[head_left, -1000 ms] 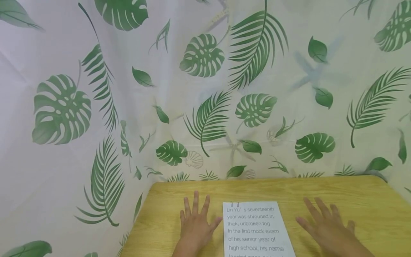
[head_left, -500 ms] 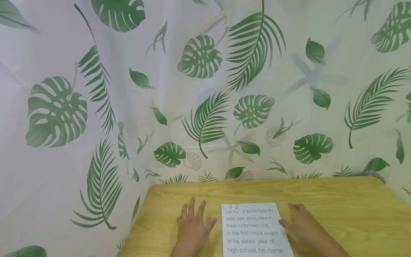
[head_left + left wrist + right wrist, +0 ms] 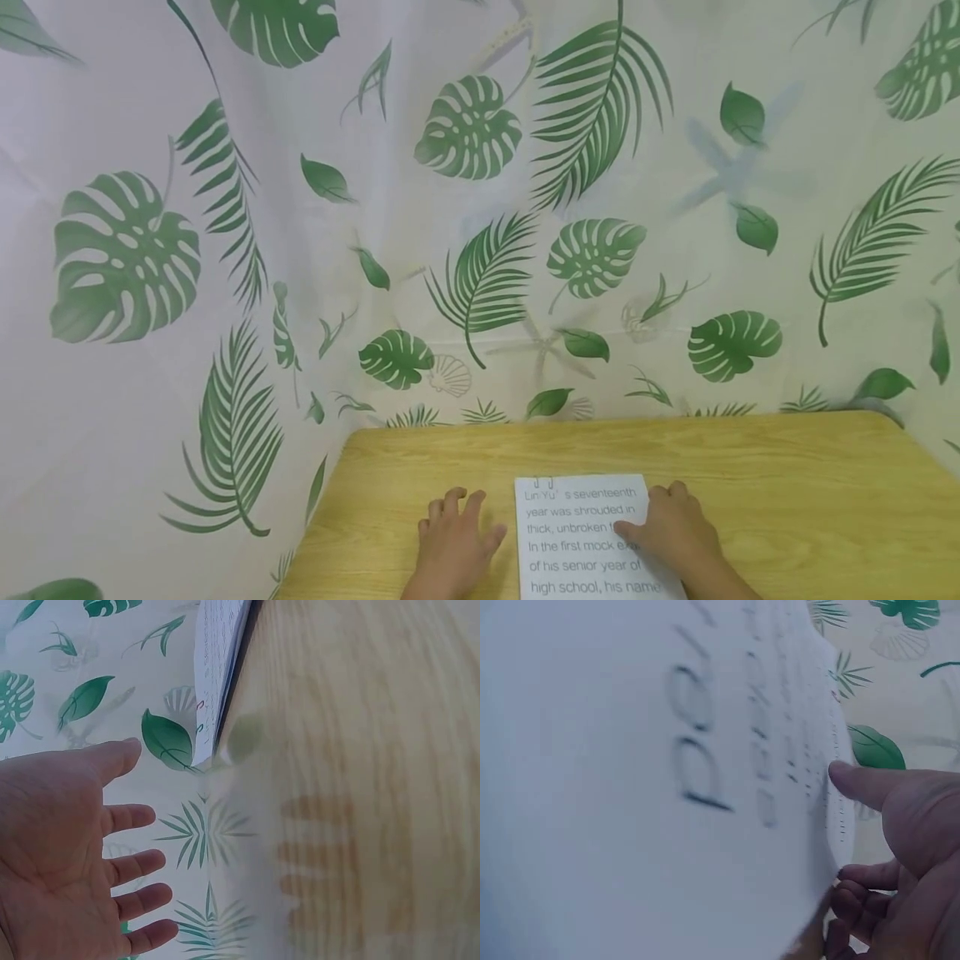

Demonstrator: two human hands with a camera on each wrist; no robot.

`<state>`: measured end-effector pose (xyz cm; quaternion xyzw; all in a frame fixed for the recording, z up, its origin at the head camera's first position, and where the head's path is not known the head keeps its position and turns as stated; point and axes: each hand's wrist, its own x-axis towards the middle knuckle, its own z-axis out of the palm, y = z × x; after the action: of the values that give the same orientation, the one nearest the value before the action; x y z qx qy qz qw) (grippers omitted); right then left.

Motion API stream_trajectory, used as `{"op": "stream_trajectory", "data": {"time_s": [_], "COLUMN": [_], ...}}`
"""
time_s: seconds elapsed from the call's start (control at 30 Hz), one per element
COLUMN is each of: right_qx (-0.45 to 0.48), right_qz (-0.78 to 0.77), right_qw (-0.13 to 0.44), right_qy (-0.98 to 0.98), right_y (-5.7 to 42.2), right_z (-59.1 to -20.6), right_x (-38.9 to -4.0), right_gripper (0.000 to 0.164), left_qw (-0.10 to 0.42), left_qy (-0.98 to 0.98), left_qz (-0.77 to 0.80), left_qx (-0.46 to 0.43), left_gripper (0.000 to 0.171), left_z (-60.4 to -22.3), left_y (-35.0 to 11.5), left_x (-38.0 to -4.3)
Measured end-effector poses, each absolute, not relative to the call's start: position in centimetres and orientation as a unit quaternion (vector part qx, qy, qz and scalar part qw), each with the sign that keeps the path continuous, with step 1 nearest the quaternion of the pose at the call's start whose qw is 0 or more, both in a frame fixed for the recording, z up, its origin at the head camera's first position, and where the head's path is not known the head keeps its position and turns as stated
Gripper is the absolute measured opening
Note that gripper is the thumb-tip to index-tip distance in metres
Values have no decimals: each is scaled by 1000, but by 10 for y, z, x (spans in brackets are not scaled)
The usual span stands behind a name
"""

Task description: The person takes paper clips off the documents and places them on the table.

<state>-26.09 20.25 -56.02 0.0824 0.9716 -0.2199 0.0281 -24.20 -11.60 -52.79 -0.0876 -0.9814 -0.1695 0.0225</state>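
Observation:
A stack of printed sheets [image 3: 577,533] lies on the wooden table, with two small paper clips [image 3: 543,482] at its top edge. My right hand [image 3: 678,533] is at the right edge of the stack. Its thumb lies over the printed text, while the other fingers curl at the side edge; in the right wrist view the thumb [image 3: 862,784] and fingertips meet the sheets' edge. Left of the stack, my left hand [image 3: 453,546] hovers or rests by the table, holding nothing. Its fingers [image 3: 139,866] are spread and slightly bent in the left wrist view.
The yellow wood-grain table [image 3: 825,492] extends to both sides of the stack. Behind it and on the left hangs a white curtain [image 3: 480,292] printed with green leaves.
My right hand has come in from the right, where its fingers were spread, to the stack's right edge. My left hand has drawn back slightly, with its fingers more bent.

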Motion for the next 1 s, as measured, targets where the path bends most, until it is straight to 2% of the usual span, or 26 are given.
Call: {"op": "stream_trajectory", "data": {"time_s": [0.13, 0.43, 0.77, 1.0], "right_qx": [95, 122, 129, 136], "right_qz": [-216, -240, -247, -269], "right_qw": [15, 29, 5, 10], "right_qy": [972, 963, 960, 953], "right_y": [199, 191, 188, 187], "right_z": [-561, -552, -555, -555], "right_x": [-259, -253, -252, -251], "right_gripper": [100, 92, 79, 89], "left_qw": [13, 8, 29, 37], "left_qy": [-979, -977, -973, -972], "left_qz": [-182, -197, -203, -203], "left_qx": [-87, -88, -108, -117], "left_gripper": [60, 58, 53, 50], "left_z": [-529, -534, -537, -540], "left_y": [-113, -110, -108, -107], "left_x": [-242, -242, -241, -243]}}
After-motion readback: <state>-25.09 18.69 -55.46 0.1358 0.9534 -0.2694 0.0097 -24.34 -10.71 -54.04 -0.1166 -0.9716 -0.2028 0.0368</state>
